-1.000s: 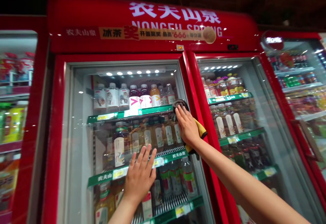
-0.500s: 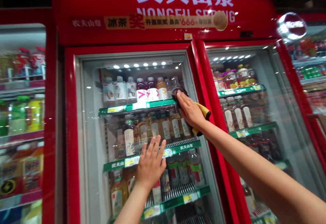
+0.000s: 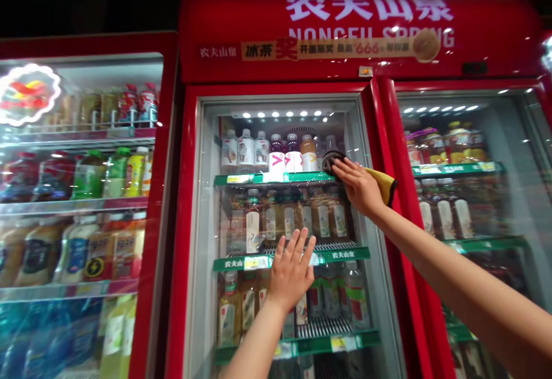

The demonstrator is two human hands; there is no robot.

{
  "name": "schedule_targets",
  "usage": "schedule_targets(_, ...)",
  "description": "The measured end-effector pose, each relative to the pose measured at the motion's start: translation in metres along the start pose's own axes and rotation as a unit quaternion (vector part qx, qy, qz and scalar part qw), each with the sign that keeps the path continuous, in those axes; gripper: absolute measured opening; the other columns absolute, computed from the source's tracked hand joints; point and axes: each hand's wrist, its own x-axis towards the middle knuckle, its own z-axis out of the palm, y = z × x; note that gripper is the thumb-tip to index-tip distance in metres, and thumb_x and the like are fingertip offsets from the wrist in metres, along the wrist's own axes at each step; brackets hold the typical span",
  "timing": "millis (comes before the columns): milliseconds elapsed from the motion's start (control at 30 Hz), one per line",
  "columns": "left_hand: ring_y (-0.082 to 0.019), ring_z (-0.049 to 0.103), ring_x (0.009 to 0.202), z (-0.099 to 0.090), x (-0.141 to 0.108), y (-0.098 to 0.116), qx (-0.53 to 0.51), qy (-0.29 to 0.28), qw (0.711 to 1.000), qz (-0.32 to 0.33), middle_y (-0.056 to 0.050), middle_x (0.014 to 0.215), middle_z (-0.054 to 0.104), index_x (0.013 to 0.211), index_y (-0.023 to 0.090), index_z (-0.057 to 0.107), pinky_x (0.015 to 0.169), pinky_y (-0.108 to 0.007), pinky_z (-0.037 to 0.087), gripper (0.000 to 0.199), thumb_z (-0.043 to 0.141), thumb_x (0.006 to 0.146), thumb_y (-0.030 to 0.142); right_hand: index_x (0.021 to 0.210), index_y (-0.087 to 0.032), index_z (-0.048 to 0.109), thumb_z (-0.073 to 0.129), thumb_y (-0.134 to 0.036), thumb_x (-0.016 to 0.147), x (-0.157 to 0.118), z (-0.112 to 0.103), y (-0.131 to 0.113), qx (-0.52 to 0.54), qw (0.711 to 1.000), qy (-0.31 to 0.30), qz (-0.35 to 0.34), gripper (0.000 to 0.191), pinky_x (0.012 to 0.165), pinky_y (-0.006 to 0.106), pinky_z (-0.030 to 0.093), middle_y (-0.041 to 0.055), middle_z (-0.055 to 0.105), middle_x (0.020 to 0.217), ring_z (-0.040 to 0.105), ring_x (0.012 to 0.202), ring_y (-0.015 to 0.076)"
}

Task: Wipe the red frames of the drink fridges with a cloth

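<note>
Yellow-and-dark cloth under the right hand, on cooler glass

Right hand [image 3: 362, 188]: laid over the cloth [image 3: 383, 183], fingers straight and close together, not curled into a fist. Thumb hidden; cannot tell whether it pinches the fabric. Dark, bunched part of the cloth at the fingertips, against the glass door [image 3: 280, 196] near its upper right, level with the top shelf strip [image 3: 302, 177]. Yellow part with dark edging sticks out past the hand, toward the red door frame [image 3: 383, 131].

Left hand [image 3: 291, 270]: empty, wide open, fingers spread and pointing up, lower down in front of the same door. Contact with the glass: cannot tell.

Behind the glass: rows of bottles [image 3: 308, 153] on green-edged shelves. Second cooler [image 3: 164, 195] to the left, also stocked with drinks; some labels blurred.
</note>
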Motion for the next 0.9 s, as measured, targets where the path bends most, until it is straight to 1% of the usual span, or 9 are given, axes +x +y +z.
schedule_targets(100,-0.023,0.013,0.157,0.002,-0.002,-0.001,0.013,-0.001,1.0,0.005,-0.004,0.166,0.028,0.159,0.024,0.031,0.129,-0.048,0.001,0.07,0.051,0.095,0.045,0.151,-0.025,0.048,0.039,-0.004,0.088,0.042,0.022,-0.003,0.002,0.996,0.063,0.07,0.066,0.118,0.052,0.04,0.0052,0.053,0.151,0.044,0.145,0.0254)
schedule_targets(200,-0.024,0.013,0.157,0.004,-0.001,0.0,0.018,0.0,1.0,0.018,-0.007,0.167,0.026,0.159,0.021,0.029,0.129,-0.049,-0.001,0.072,0.051,0.096,0.045,0.153,-0.02,0.045,0.039,-0.006,0.09,0.074,0.044,-0.038,0.006,0.998,0.032,0.046,0.065,0.12,0.05,0.038,0.0074,0.049,0.154,0.041,0.146,0.0255)
schedule_targets(300,-0.023,0.012,0.157,-0.001,-0.003,0.0,0.014,-0.004,1.0,0.016,-0.008,0.167,0.027,0.159,0.018,0.028,0.129,-0.048,-0.003,0.073,0.051,0.096,0.046,0.154,-0.018,0.043,0.043,-0.015,0.096,0.067,0.044,-0.065,0.018,0.997,-0.049,-0.063,0.058,0.12,0.049,0.037,0.0086,0.045,0.157,0.037,0.149,0.0256)
schedule_targets(367,-0.021,0.01,0.158,-0.01,-0.008,-0.007,0.01,-0.011,1.0,-0.004,-0.004,0.167,0.028,0.159,0.019,0.027,0.13,-0.048,-0.003,0.072,0.05,0.096,0.046,0.155,-0.021,0.04,0.043,-0.018,0.099,0.048,0.032,-0.063,0.021,0.986,-0.102,-0.129,0.056,0.119,0.048,0.038,0.0071,0.044,0.158,0.038,0.148,0.0241)
schedule_targets(433,-0.02,0.01,0.158,-0.022,-0.019,-0.022,0.007,-0.017,0.999,-0.033,-0.002,0.166,0.03,0.16,0.02,0.026,0.13,-0.048,-0.002,0.071,0.049,0.097,0.044,0.155,-0.025,0.039,0.042,-0.016,0.1,0.034,0.017,-0.047,0.006,0.981,-0.129,-0.145,0.057,0.118,0.049,0.04,0.0053,0.046,0.157,0.041,0.147,0.0231)
schedule_targets(567,-0.019,0.011,0.157,-0.039,-0.044,-0.065,0.014,-0.016,0.998,-0.054,-0.002,0.163,0.035,0.16,0.02,0.025,0.131,-0.046,0.0,0.07,0.049,0.098,0.04,0.154,-0.023,0.041,0.038,-0.013,0.098,0.052,0.017,-0.024,-0.034,0.996,-0.066,-0.041,0.057,0.118,0.054,0.039,0.0082,0.048,0.155,0.041,0.146,0.0265)
schedule_targets(700,-0.019,0.013,0.157,-0.043,-0.057,-0.095,0.03,-0.014,0.998,-0.048,-0.002,0.162,0.037,0.161,0.021,0.022,0.13,-0.047,0.0,0.07,0.049,0.099,0.039,0.156,-0.02,0.039,0.04,-0.022,0.1,0.089,0.052,-0.066,-0.035,0.999,-0.006,0.03,0.055,0.119,0.057,0.036,0.0111,0.044,0.158,0.037,0.149,0.0294)
schedule_targets(800,-0.019,0.016,0.157,-0.044,-0.058,-0.106,0.032,-0.025,0.998,-0.047,-0.003,0.162,0.038,0.161,0.021,0.02,0.13,-0.046,0.001,0.072,0.05,0.098,0.039,0.156,-0.022,0.038,0.041,-0.03,0.102,0.078,0.065,-0.106,-0.008,0.997,-0.065,-0.047,0.055,0.122,0.052,0.033,0.0075,0.041,0.16,0.033,0.151,0.0268)
schedule_targets(900,-0.02,0.019,0.156,-0.049,-0.059,-0.119,0.036,-0.04,0.998,-0.042,-0.005,0.162,0.037,0.161,0.021,0.019,0.13,-0.046,0.001,0.074,0.051,0.097,0.038,0.153,-0.03,0.043,0.038,-0.025,0.103,0.045,0.055,-0.11,0.031,0.974,-0.146,-0.17,0.051,0.124,0.044,0.032,-0.001,0.044,0.158,0.037,0.149,0.0197)
